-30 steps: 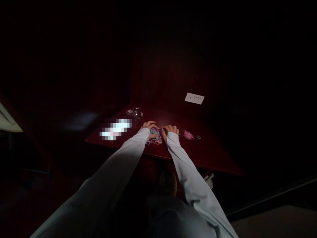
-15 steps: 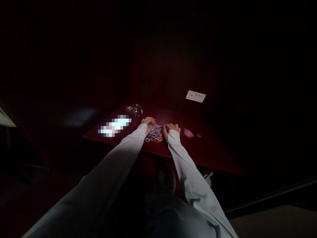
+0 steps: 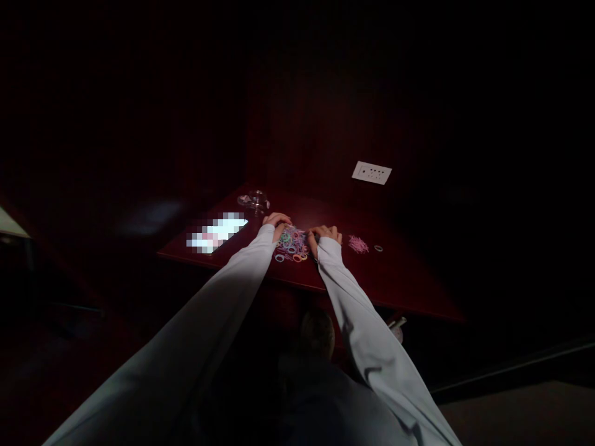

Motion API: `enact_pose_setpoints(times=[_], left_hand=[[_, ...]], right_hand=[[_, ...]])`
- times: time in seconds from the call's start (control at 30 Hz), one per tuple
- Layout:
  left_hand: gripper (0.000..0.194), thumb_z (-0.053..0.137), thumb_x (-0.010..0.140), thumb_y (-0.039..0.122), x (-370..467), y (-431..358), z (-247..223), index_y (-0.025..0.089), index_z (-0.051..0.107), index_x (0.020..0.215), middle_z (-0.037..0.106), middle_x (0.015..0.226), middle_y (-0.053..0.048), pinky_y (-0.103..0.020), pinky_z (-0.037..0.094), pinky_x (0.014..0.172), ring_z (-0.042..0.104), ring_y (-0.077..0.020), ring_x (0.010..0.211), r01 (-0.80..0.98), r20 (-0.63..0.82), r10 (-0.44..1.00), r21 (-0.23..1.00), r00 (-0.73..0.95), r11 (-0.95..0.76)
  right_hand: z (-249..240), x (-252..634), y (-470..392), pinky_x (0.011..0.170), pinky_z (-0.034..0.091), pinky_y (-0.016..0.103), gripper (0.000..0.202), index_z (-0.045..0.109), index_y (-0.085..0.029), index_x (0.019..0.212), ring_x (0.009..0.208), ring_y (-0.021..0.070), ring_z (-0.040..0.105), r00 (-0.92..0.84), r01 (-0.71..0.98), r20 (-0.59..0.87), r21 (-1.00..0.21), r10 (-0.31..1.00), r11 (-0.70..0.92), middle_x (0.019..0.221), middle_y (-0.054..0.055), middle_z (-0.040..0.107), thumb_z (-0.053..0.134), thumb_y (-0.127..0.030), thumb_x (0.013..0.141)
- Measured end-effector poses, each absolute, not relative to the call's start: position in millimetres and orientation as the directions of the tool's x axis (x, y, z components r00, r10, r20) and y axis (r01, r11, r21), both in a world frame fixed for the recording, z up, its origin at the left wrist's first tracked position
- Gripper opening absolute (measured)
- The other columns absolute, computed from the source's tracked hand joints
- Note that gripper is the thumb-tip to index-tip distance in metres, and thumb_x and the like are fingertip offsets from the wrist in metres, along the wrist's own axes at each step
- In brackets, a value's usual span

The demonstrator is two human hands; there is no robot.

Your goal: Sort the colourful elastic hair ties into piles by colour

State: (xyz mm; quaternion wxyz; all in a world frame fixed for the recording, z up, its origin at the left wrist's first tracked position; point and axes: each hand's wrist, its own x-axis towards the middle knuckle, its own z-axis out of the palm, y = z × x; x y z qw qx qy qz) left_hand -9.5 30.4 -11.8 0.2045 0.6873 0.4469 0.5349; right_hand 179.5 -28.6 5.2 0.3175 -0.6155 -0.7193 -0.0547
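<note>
A heap of small hair ties (image 3: 292, 244) in pastel colours lies between my hands near the front of the dark red table. My left hand (image 3: 277, 222) rests at its far left side, the fingers stretched out and the thumb apart. At the right side of the heap is my right hand (image 3: 329, 235), its fingers bent and spread, the thumb at the edge of the ties. No tie is visibly gripped in either hand. Right of my right hand lies a smaller pile of pink hair ties (image 3: 358, 244), with a single pale hair tie (image 3: 379, 248) beyond it.
A lit, blurred-out phone-like screen (image 3: 218, 232) lies on the left of the table (image 3: 395, 282). Behind it stands a clear jar (image 3: 258, 199) with small pinkish things beside it. A white socket plate (image 3: 372, 173) is on the back wall. The surroundings are very dark.
The view has shifted slightly. My hands have parted a little at the heap, and more of its ties show between them. The pink pile stays where it was.
</note>
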Motion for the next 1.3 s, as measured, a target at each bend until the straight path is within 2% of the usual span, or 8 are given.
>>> enact_pose_setpoints(times=[0.23, 0.33, 0.47, 0.6, 0.77, 0.93, 1.13, 1.3], left_hand=[[0.021, 0.057, 0.083, 0.008, -10, 20, -5, 0.023, 0.071, 0.083, 0.074, 0.104, -0.003, -0.04, 0.046, 0.109, 0.062, -0.023, 0.108, 0.437, 0.524, 0.852, 0.764, 0.01, -0.475], [0.017, 0.059, 0.084, 0.011, -10, 13, -4, 0.024, 0.07, 0.082, 0.074, 0.108, -0.002, -0.039, 0.045, 0.109, 0.061, -0.023, 0.11, 0.469, 0.509, 0.861, 0.76, 0.002, -0.451], [0.016, 0.064, 0.082, 0.011, -11, 7, -9, 0.025, 0.069, 0.082, 0.075, 0.109, -0.002, -0.045, 0.042, 0.109, 0.057, -0.0265, 0.113, 0.521, 0.497, 0.863, 0.763, -0.094, -0.383], [0.015, 0.063, 0.078, 0.009, -13, 4, -13, 0.024, 0.066, 0.076, 0.073, 0.102, -0.003, -0.045, 0.045, 0.105, 0.057, -0.0261, 0.106, 0.458, 0.525, 0.843, 0.783, -0.121, -0.421], [0.018, 0.061, 0.073, 0.006, -14, -1, -9, 0.023, 0.063, 0.072, 0.071, 0.097, -0.003, -0.042, 0.048, 0.103, 0.058, -0.0245, 0.104, 0.38, 0.538, 0.833, 0.803, -0.128, -0.46], [0.016, 0.062, 0.074, 0.006, -14, -2, -8, 0.022, 0.065, 0.071, 0.071, 0.099, -0.004, -0.044, 0.047, 0.105, 0.059, -0.0244, 0.105, 0.384, 0.529, 0.843, 0.802, -0.099, -0.459], [0.015, 0.062, 0.074, 0.007, -15, 4, -11, 0.021, 0.065, 0.07, 0.072, 0.097, -0.003, -0.044, 0.046, 0.107, 0.061, -0.0234, 0.107, 0.399, 0.547, 0.83, 0.79, -0.113, -0.466], [0.016, 0.061, 0.075, 0.006, -17, 9, -7, 0.021, 0.063, 0.069, 0.071, 0.095, -0.003, -0.046, 0.048, 0.108, 0.065, -0.0228, 0.102, 0.417, 0.515, 0.851, 0.8, -0.105, -0.433]], right_hand=[[2, 181, -30, 0.092, 0.029, 0.036, 0.027, 0.077, -0.026, 0.101, 0.107, 0.0256, 0.049, 0.042, 0.908, 0.534, -0.373, 0.845, 0.191, 0.107, 0.006, 0.072, 0.05, -0.029, 0.102], [3, 179, -34, 0.093, 0.029, 0.036, 0.025, 0.076, -0.026, 0.102, 0.107, 0.0252, 0.05, 0.006, 0.921, 0.528, -0.335, 0.849, 0.201, 0.106, 0.005, 0.072, 0.051, -0.03, 0.102], [3, 176, -41, 0.095, 0.031, 0.036, 0.025, 0.075, -0.025, 0.107, 0.107, 0.025, 0.05, -0.069, 0.922, 0.543, -0.286, 0.837, 0.262, 0.107, 0.006, 0.071, 0.051, -0.029, 0.102], [0, 182, -49, 0.096, 0.034, 0.035, 0.032, 0.074, -0.024, 0.116, 0.109, 0.0248, 0.051, 0.062, 0.886, 0.534, -0.419, 0.843, 0.2, 0.117, 0.007, 0.07, 0.049, -0.021, 0.097], [-4, 195, -56, 0.099, 0.037, 0.035, 0.034, 0.079, -0.021, 0.104, 0.109, 0.0242, 0.053, 0.17, 0.822, 0.457, -0.554, 0.873, 0.13, 0.116, 0.008, 0.071, 0.048, -0.017, 0.09], [-7, 195, -56, 0.101, 0.036, 0.038, 0.026, 0.08, -0.026, 0.102, 0.111, 0.0253, 0.052, 0.083, 0.792, 0.46, -0.569, 0.884, 0.221, 0.114, 0.006, 0.073, 0.056, -0.028, 0.091], [-8, 194, -54, 0.104, 0.036, 0.04, 0.025, 0.079, -0.025, 0.099, 0.113, 0.0251, 0.052, 0.082, 0.754, 0.464, -0.607, 0.882, 0.25, 0.111, 0.005, 0.074, 0.055, -0.029, 0.092], [1, 186, -56, 0.099, 0.037, 0.04, 0.025, 0.078, -0.026, 0.097, 0.109, 0.0263, 0.052, 0.215, 0.775, 0.437, -0.621, 0.873, 0.12, 0.112, 0.005, 0.073, 0.053, -0.028, 0.093]])
